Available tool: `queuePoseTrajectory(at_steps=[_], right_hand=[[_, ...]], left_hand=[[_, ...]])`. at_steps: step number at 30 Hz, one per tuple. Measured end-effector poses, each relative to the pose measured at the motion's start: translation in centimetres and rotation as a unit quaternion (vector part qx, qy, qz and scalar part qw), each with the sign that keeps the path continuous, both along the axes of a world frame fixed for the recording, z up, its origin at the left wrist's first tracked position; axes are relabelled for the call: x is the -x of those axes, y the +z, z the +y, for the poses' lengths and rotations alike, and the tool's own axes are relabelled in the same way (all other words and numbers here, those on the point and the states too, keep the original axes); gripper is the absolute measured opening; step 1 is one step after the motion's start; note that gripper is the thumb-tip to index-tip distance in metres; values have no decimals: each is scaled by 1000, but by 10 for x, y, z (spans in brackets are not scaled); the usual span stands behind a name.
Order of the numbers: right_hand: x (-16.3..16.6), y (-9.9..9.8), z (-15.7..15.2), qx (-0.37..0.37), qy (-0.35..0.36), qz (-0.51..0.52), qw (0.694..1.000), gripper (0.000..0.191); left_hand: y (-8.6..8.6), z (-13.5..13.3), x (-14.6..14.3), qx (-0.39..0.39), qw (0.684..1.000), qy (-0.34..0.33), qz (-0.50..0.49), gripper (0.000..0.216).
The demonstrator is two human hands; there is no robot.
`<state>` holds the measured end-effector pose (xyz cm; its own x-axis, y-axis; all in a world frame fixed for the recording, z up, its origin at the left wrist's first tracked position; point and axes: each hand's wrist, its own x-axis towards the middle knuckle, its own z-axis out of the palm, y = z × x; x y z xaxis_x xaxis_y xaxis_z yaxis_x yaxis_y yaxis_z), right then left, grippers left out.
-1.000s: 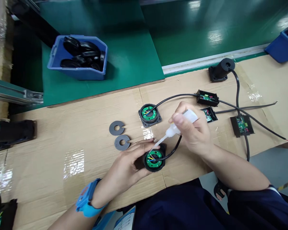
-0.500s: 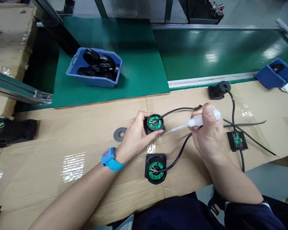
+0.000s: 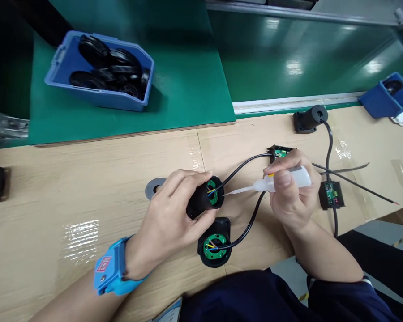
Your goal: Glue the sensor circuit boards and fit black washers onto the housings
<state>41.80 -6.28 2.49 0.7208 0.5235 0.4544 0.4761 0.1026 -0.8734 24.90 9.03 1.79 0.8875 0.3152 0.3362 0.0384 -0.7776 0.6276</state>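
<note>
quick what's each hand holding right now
left hand: closed around the black round housing, tilted.
right hand: closed on the white squeeze bottle, nozzle pointing at the housing's open end.

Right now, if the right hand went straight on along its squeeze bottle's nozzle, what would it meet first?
The green circuit board in the black housing held by the left hand; the squeeze bottle's nozzle seems almost on it, though depth is unclear.

you're seeing blue bin (image 3: 94,97) of black rings (image 3: 121,58) sitting on green mat (image 3: 188,80) | grey washer (image 3: 150,188) lying on cardboard bench (image 3: 70,179) | wired black housing (image 3: 214,245) resting near you | small blue bin (image 3: 376,102) sitting far right
</note>
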Motion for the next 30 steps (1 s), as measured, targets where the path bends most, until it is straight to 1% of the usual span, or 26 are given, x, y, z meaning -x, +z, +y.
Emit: queuePoseTrajectory(at_steps=[5,11,16,20,24,30], right_hand=[[1,0,0,21,16,-1,1000,28],[4,6,-3,37,37,6,999,22],[5,8,-5,62,29,3,998,20],[5,7,-7,52,44,-12,998,13],[5,7,-9,52,48,-32,997,8],[6,3,-11,49,39,-77,995,9]], left_hand=[[1,-1,1,4,1000,-4,0,48],[2,-3,2,36,999,3,21,52],[3,-3,4,39,999,2,30,54],[5,-3,3,39,998,-2,41,49],[8,-2,1,72,996,-8,60,47],[8,0,0,155,984,-16,82,47]])
